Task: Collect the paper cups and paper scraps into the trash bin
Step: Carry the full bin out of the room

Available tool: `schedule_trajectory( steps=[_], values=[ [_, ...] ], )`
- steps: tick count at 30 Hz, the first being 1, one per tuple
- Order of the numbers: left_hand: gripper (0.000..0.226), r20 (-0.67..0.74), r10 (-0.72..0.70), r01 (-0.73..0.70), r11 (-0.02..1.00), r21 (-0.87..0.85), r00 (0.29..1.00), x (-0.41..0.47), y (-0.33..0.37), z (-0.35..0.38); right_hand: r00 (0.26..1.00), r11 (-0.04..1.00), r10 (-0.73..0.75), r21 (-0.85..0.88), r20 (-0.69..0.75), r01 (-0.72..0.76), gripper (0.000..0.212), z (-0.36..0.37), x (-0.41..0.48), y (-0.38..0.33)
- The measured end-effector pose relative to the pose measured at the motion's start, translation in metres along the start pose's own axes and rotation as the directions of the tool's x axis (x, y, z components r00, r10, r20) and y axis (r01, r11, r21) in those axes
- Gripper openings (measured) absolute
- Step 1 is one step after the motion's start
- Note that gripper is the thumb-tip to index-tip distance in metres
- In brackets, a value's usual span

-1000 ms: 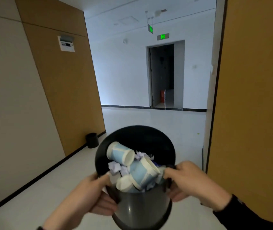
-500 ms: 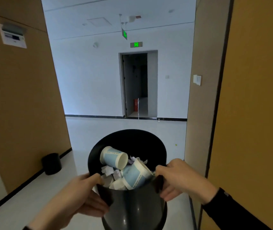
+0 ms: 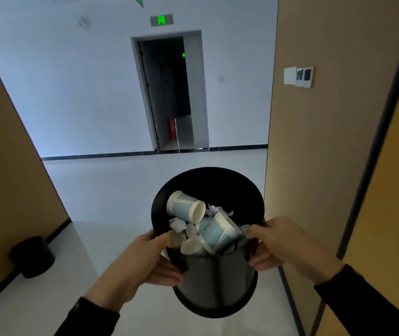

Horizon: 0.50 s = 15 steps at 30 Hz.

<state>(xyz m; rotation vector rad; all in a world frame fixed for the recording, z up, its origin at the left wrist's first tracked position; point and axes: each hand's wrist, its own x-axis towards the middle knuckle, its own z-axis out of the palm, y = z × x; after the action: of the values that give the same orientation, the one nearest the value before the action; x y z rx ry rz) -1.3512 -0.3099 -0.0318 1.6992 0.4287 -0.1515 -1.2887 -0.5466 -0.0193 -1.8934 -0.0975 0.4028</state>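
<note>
A: Carrying the trash bin down the corridor, tilted away. Left hand clamped on the near rim at 9 o'clock, right hand clamped at 3 o'clock. Paper cups and paper scraps piled inside, nearly up to the near rim.

B: Anything different from a second ago?

A: Yep, further along. Wall switch plate now up at 1 o'clock, second small black bin down at 8 o'clock against the wall, doorway bigger at 12.

B: So collecting looks done?

A: Probably. No loose cups spotted on the floor, though dim and hard to say for corners. Looks like relocating the bin now.
</note>
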Motion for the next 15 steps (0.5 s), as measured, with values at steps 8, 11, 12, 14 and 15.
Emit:
schedule_trajectory(
  steps=[8,11,12,14,15],
  values=[
    [0.039,-0.037,-0.066,0.065,0.997,-0.036,0.997,0.174,0.042,-0.018,0.998,0.997,0.045,0.058,0.047,-0.047,0.014,-0.006,0.191,-0.022],
    [0.037,-0.048,-0.064,0.061,0.996,-0.057,0.997,0.225,0.056,-0.029,0.998,0.999,0.032,0.041,0.055,-0.035,0.014,-0.004,0.248,-0.034],
    [0.035,-0.048,-0.064,0.061,0.996,-0.064,0.997,0.243,0.060,-0.033,0.998,0.999,0.028,0.040,0.060,-0.031,0.014,-0.003,0.266,-0.036],
    [0.034,-0.034,-0.061,0.058,0.996,-0.068,0.998,0.281,0.066,-0.042,0.998,0.998,0.038,0.041,0.050,-0.040,0.015,0.001,0.301,-0.040],
    [0.036,-0.021,-0.064,0.062,0.996,-0.069,0.998,0.301,0.068,-0.046,0.998,0.998,0.048,0.039,0.040,-0.050,0.015,0.004,0.318,-0.041]
  ],
)
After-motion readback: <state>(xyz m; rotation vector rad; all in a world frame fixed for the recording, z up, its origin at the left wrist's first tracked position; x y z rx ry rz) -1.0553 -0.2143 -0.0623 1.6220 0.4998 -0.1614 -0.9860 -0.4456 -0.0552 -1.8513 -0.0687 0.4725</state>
